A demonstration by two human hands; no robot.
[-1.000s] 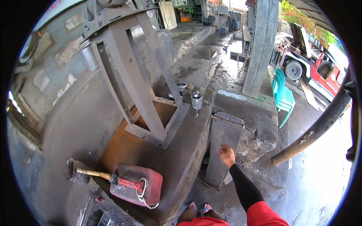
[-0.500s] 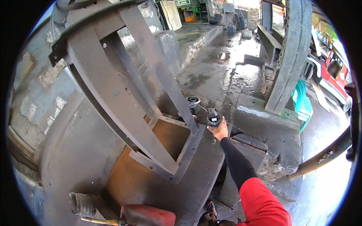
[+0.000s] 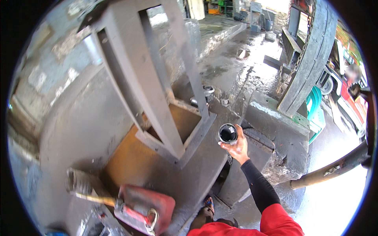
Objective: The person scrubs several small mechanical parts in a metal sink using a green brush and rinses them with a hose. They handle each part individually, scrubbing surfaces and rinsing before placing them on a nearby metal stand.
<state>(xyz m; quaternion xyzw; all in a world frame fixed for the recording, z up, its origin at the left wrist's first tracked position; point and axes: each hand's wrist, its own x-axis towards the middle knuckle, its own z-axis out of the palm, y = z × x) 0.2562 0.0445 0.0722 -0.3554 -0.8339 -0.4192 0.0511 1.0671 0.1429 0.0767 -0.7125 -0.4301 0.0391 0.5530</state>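
My right hand [image 3: 236, 147] is closed round a short, dark, hollow cylinder [image 3: 228, 134], its open mouth turned up toward me. A small white patch shows inside the cylinder; its exact kind cannot be told. The hand holds it over the dark floor slab, to the right of a tall steel frame [image 3: 149, 86] on a square base. Beyond the base's far corner lies a round metal part [image 3: 208, 90], partly hidden behind a leg of the frame. My left hand is out of view.
At the lower left are a red metal box [image 3: 145, 204], a wooden handle [image 3: 94, 198] and a ribbed grey piece [image 3: 80, 183]. A thick steel post [image 3: 309, 63] rises from a concrete block at right. Green plastic chairs [image 3: 315, 108] stand behind it. A rusty pipe [image 3: 334, 166] slants in.
My right hand has drawn the cylinder nearer and tipped its mouth more toward me. The view has shifted, bringing more of the red box into sight.
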